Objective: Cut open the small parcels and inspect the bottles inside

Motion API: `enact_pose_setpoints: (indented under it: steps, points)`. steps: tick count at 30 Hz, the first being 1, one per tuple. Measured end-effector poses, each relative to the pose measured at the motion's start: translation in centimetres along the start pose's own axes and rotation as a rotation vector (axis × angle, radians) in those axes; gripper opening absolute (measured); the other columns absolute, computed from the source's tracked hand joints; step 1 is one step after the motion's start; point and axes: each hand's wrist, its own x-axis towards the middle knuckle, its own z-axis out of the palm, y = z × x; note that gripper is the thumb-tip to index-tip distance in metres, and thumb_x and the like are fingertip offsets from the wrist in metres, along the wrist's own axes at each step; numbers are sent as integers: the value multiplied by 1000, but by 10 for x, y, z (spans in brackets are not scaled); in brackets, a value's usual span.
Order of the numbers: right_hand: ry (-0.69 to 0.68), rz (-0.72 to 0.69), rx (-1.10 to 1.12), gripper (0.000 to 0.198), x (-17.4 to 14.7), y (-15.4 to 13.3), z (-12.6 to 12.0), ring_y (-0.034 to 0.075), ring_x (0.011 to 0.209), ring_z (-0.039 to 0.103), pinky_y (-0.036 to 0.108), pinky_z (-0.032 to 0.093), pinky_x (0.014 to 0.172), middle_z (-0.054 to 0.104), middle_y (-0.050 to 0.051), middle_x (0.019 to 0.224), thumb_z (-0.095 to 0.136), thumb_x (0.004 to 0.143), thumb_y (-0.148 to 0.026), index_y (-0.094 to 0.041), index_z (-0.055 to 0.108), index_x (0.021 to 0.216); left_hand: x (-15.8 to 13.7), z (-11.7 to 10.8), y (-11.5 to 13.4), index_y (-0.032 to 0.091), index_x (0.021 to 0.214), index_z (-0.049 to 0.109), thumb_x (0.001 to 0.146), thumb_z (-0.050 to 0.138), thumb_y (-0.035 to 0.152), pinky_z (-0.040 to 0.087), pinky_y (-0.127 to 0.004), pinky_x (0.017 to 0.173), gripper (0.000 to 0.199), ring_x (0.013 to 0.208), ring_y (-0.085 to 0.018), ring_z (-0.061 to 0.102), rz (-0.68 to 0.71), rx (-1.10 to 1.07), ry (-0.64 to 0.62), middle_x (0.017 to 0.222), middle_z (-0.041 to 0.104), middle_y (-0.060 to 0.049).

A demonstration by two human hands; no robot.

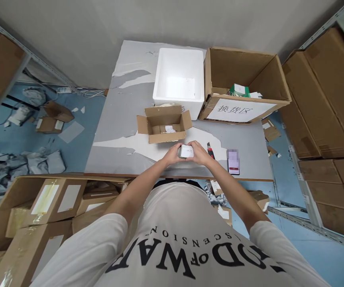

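Note:
A small white box [186, 151] with dark writing on top is held between my two hands, close to the table's front edge. My left hand [172, 154] grips its left side, and my right hand [198, 153] grips the right side. Just beyond them stands an open cardboard box [163, 138] with its flaps spread and a piece of white paper inside. To the right of my right hand lies a red and black utility knife [210, 150]. Further right, a phone [233, 162] rests face up with its screen lit.
At the back of the table [109, 135] stand a white foam box [178, 104] and a large labelled carton [243, 111] holding a green box [239, 90]. A big carton of parcels [58, 199] is at lower left. Shelves with cartons [324, 91] flank the right.

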Motion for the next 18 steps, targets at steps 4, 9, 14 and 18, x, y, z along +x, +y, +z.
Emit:
enact_pose_setpoints:
  steps: [4,9,14,18]
  points:
    - [72,-64,-85,47,-6,-14,-3,29,110,53,49,36,101,58,13,116,72,71,-22,-17,50,112,-3,3,2,18,117,51,55,82,43,49,-38,87,74,100,-25,61,-44,-20,30,109,63,-8]
    - [134,-198,62,21,-36,-25,-6,25,104,59,46,40,101,66,10,110,59,86,-30,-20,59,104,-4,2,3,17,117,51,54,83,37,49,-38,87,72,101,-25,61,-58,-28,42,110,63,-8]
    - [82,-96,222,39,-47,-23,-6,18,94,64,34,49,83,69,8,104,32,97,-26,-20,67,80,-5,-1,8,17,122,49,62,76,29,49,-42,92,67,107,-28,61,-28,31,13,116,62,-11]
    - [-31,-191,-79,26,-30,-16,-15,23,102,57,37,44,87,65,10,116,45,92,-20,-19,67,106,-7,-10,20,15,137,36,67,71,24,43,-46,102,79,128,-32,47,107,169,-9,139,46,-19]
